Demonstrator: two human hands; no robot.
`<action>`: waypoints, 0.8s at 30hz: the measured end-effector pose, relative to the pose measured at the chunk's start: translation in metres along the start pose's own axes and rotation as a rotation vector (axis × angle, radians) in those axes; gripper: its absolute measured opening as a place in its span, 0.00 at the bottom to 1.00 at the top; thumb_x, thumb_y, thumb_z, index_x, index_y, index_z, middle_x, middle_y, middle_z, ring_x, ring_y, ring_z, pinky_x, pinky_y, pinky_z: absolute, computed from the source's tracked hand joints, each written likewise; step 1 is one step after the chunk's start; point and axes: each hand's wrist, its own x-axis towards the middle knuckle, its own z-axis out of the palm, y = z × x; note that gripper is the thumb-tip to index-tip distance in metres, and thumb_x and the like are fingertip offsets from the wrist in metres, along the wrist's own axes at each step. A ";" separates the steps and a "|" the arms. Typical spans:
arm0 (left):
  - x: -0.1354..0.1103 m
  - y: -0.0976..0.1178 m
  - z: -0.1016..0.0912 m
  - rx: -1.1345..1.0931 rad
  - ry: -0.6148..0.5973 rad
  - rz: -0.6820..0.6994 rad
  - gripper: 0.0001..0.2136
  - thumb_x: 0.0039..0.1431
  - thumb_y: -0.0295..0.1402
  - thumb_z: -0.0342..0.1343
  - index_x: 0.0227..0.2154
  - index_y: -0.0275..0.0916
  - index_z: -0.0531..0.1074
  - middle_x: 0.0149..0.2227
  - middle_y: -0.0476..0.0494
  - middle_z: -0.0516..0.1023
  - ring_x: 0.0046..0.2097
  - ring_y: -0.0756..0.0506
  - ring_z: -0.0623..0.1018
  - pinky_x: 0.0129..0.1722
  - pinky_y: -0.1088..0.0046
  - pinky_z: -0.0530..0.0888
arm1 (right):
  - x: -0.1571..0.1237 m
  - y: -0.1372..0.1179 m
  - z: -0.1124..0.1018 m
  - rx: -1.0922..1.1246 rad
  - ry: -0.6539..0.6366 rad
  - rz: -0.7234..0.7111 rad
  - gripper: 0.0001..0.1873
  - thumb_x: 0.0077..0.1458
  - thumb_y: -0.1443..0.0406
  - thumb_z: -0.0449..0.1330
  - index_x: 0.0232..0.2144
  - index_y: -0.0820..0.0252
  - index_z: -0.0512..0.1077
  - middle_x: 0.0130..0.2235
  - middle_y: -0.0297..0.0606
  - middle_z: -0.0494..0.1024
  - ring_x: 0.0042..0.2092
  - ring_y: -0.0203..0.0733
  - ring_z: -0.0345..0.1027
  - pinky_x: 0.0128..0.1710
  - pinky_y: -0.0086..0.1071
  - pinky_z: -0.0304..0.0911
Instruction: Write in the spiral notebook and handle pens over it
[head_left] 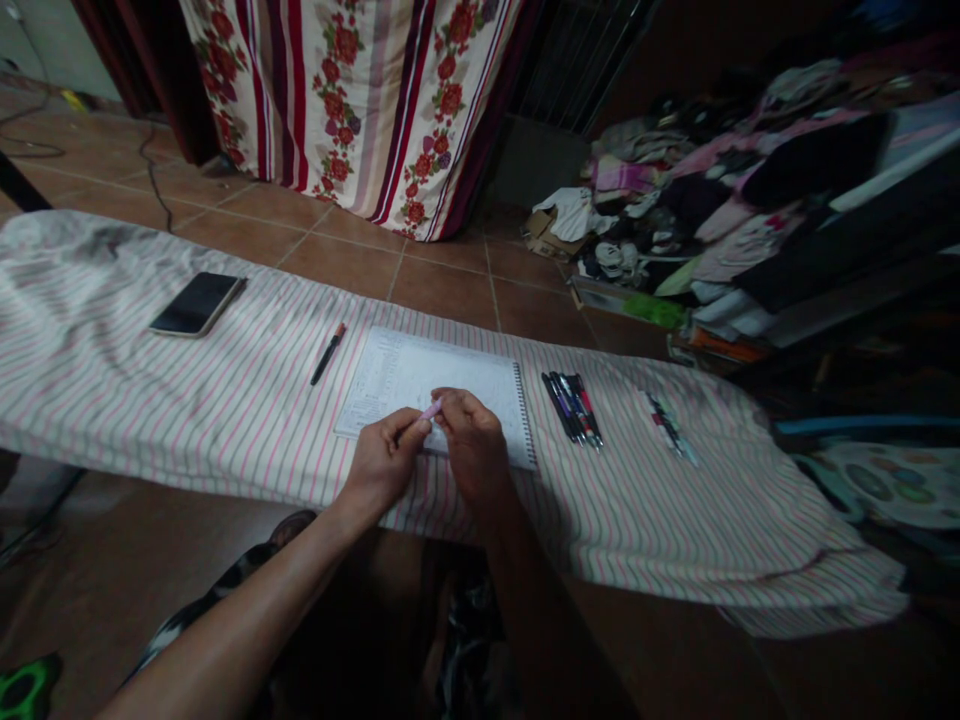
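Observation:
Over the near edge of a spiral notebook point(442, 365), my left hand point(386, 455) and my right hand point(474, 440) meet, fingers closed. Between their fingertips is a small lilac stick-like piece point(430, 410), pinched from both sides; its exact kind is too small and blurred to make out. Writing covers the notebook's open page, with the wire binding along its right side. A black pen point(327, 356) with a reddish end lies left of the notebook. To the right rests a row of several pens point(571, 410), and farther right a second small group of pens point(669, 428).
A striped cloth point(262, 400) covers the long, low surface. A dark-screened phone point(196, 304) lies at its left. Beyond are a tiled floor point(345, 245), a flowered curtain point(345, 100) and, at the back right, a heap of clothes point(712, 180).

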 end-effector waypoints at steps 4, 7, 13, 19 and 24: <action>0.000 0.004 0.004 -0.333 -0.111 -0.177 0.14 0.52 0.42 0.51 0.22 0.35 0.66 0.16 0.56 0.57 0.19 0.55 0.56 0.18 0.78 0.53 | 0.004 0.002 -0.011 0.045 -0.121 -0.006 0.11 0.49 0.62 0.57 0.34 0.59 0.75 0.41 0.39 0.77 0.45 0.41 0.68 0.46 0.34 0.61; -0.001 0.007 0.005 -0.404 -0.152 -0.243 0.15 0.51 0.44 0.52 0.22 0.36 0.65 0.15 0.56 0.57 0.18 0.55 0.54 0.18 0.78 0.51 | 0.007 0.007 -0.015 0.116 -0.148 0.033 0.11 0.46 0.61 0.59 0.33 0.58 0.76 0.39 0.39 0.78 0.44 0.41 0.69 0.47 0.36 0.61; -0.003 0.002 0.005 -0.172 -0.022 -0.117 0.13 0.54 0.41 0.49 0.23 0.36 0.68 0.17 0.54 0.60 0.21 0.53 0.61 0.21 0.78 0.58 | 0.005 0.002 -0.008 -0.054 -0.049 -0.056 0.09 0.44 0.61 0.60 0.26 0.60 0.76 0.29 0.34 0.77 0.37 0.40 0.69 0.41 0.33 0.60; -0.004 -0.003 0.002 0.361 0.140 0.141 0.13 0.58 0.38 0.45 0.32 0.38 0.72 0.29 0.45 0.74 0.33 0.46 0.72 0.34 0.72 0.66 | -0.006 -0.001 0.007 -0.053 0.138 -0.012 0.10 0.43 0.59 0.60 0.22 0.60 0.72 0.25 0.31 0.75 0.31 0.37 0.67 0.34 0.30 0.60; -0.001 -0.001 0.000 0.028 0.033 0.018 0.12 0.56 0.39 0.48 0.26 0.37 0.70 0.20 0.51 0.67 0.25 0.51 0.67 0.25 0.76 0.62 | -0.004 -0.002 0.003 -0.017 0.016 0.010 0.10 0.47 0.59 0.58 0.25 0.60 0.73 0.27 0.33 0.75 0.32 0.37 0.68 0.35 0.31 0.62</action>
